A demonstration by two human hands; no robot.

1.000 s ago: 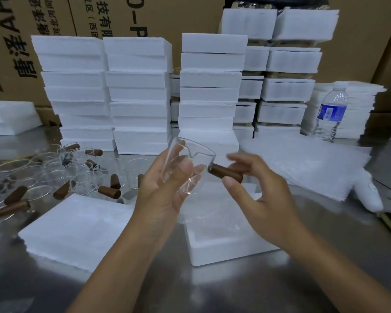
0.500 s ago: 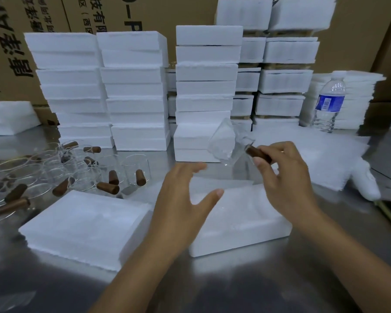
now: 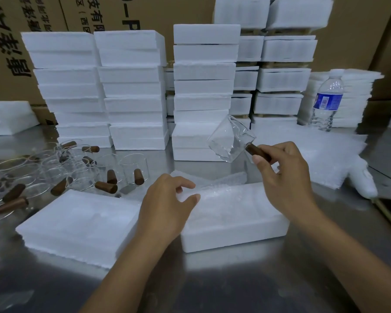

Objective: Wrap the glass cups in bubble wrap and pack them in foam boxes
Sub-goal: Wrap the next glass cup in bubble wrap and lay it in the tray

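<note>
My right hand [image 3: 284, 177] pinches the brown wooden handle of a clear glass cup [image 3: 229, 141] and holds it tilted in the air above the table's middle. Below it an open foam box [image 3: 235, 231] lies on the steel table with a sheet of bubble wrap [image 3: 212, 179] draped over its far edge. My left hand [image 3: 167, 204] hovers over the box's left end, fingers loosely curled and touching the wrap's edge; whether it grips the sheet is unclear. A foam lid [image 3: 77, 222] lies flat to the left of the box.
Several more glass cups with wooden handles [image 3: 61, 175] crowd the table's left side. Stacks of foam boxes [image 3: 131, 86] line the back before cardboard cartons. A water bottle [image 3: 326, 102] stands at the back right, beside a pile of bubble wrap sheets [image 3: 321, 154].
My left hand let go of the glass and dropped to the bubble wrap on the box. My right hand carried the cup by its handle up and to the right.
</note>
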